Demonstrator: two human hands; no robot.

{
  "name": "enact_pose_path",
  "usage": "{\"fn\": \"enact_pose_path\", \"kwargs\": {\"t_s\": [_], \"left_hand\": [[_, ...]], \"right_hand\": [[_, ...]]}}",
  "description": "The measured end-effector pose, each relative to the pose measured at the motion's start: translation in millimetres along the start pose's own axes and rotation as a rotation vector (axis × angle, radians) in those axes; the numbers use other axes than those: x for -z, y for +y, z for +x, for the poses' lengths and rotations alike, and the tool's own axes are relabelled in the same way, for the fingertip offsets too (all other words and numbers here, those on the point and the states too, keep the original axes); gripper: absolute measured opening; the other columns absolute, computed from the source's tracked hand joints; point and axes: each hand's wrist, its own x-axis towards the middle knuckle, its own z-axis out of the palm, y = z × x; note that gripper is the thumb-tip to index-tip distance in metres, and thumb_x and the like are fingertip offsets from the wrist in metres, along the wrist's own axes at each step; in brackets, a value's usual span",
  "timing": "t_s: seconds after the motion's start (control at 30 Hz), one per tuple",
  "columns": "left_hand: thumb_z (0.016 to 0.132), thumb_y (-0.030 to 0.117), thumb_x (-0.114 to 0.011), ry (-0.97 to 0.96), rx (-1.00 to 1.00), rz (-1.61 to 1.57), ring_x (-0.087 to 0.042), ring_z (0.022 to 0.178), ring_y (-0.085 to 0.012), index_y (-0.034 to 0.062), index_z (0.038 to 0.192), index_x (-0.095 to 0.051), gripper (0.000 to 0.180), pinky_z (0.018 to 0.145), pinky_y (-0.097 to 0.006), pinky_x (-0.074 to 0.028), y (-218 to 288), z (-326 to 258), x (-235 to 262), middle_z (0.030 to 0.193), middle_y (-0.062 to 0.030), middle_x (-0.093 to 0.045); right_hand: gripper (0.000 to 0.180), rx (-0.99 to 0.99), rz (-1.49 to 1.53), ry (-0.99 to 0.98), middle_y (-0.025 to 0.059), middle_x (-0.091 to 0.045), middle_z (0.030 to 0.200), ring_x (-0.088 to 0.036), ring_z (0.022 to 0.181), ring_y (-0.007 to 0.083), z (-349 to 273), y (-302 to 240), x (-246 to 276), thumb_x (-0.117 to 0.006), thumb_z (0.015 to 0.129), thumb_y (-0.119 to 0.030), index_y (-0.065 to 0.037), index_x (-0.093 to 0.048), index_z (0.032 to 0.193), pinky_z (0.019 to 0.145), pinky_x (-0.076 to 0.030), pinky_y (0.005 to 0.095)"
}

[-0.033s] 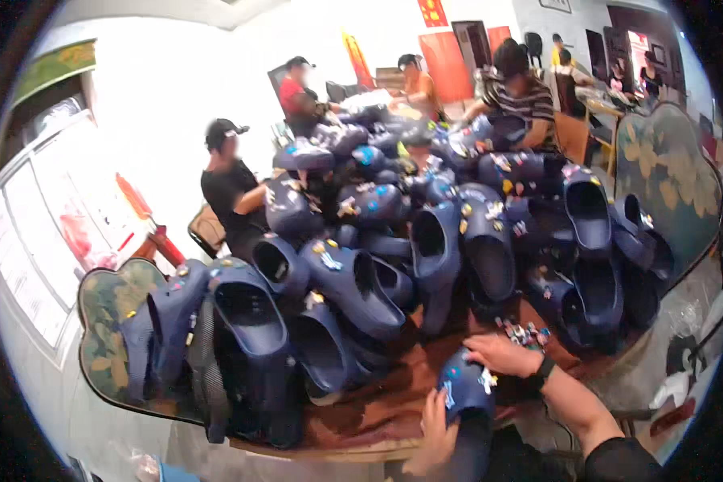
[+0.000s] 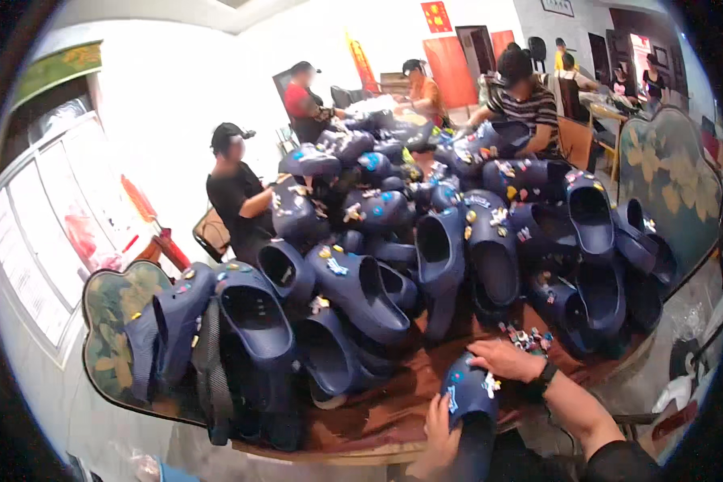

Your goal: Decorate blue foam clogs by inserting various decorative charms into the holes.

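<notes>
A dark blue clog (image 2: pixel 471 410) with charms on its upper lies at the table's near edge, its toe pointing away from me. My left hand (image 2: pixel 440 430) is closed around the clog's left side. My right hand (image 2: pixel 502 359) bends over the toe, fingers and thumb drawn together against it; what they pinch, if anything, is hidden. Under that hand sits a white figure charm (image 2: pixel 491 384), and a light blue star-like charm (image 2: pixel 452 398) is near my left fingers. Just beyond my right hand lies a small heap of colourful charms (image 2: pixel 530 339) on the red-brown cloth (image 2: pixel 377 414).
Many dark blue clogs (image 2: pixel 357 293) with charms are piled across the table, some standing on end along the near side. Patterned rounded panels stand at the left (image 2: pixel 108 321) and right (image 2: pixel 671 189). Several people (image 2: pixel 237 181) work around the far side.
</notes>
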Motion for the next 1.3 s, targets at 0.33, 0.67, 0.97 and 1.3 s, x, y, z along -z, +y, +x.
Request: {"fn": "enact_pose_path", "kwargs": {"t_s": [0.33, 0.67, 0.97, 1.3], "left_hand": [[0.091, 0.013, -0.054, 0.056, -0.103, -0.018, -0.020, 0.144, -0.0402, 0.0003, 0.148, -0.028, 0.064, 0.118, -0.045, -0.016, 9.6, 28.2, 11.6, 0.153, -0.0246, -0.023], [0.095, 0.025, -0.053, 0.117, -0.104, 0.001, -0.025, 0.141, -0.0412, 0.0044, 0.149, -0.029, 0.062, 0.114, -0.050, -0.019, -15.2, 7.8, -7.0, 0.154, -0.0236, -0.023], [0.095, 0.007, -0.050, 0.047, -0.106, -0.023, -0.016, 0.146, -0.0405, 0.0008, 0.151, -0.023, 0.062, 0.119, -0.046, -0.014, 9.6, 22.9, 10.8, 0.157, -0.0246, -0.016], [0.098, 0.009, -0.046, 0.016, -0.067, -0.071, -0.017, 0.145, -0.0391, 0.0010, 0.150, -0.024, 0.057, 0.118, -0.045, -0.016, 11.8, 27.8, 15.0, 0.155, -0.0243, -0.017]], "right_hand": [[0.032, -0.006, 0.060, 0.167, 0.0158, -0.057, 0.129, -0.057, 0.118, 0.0329, 6.1, -4.5, 10.1, -0.059, 0.096, -0.020, -0.002, -0.059, 0.122, 0.093, -0.050, 0.0374], [0.015, -0.077, -0.175, 0.368, 0.0178, -0.060, 0.088, -0.065, 0.079, 0.0367, -0.4, 14.2, -16.1, -0.056, 0.088, -0.007, -0.001, -0.061, 0.101, 0.069, -0.054, 0.0438], [0.010, -0.176, -0.371, 0.537, 0.0154, -0.057, 0.086, -0.058, 0.085, 0.0362, -12.5, 63.8, 26.6, -0.057, 0.090, -0.016, -0.005, -0.058, 0.090, 0.072, -0.048, 0.0449], [0.030, 0.019, 0.221, 0.209, 0.0113, -0.061, 0.118, -0.053, 0.114, 0.0291, -20.2, -11.9, 26.9, -0.066, 0.088, -0.012, -0.005, -0.064, 0.117, 0.102, -0.039, 0.0411]]}}
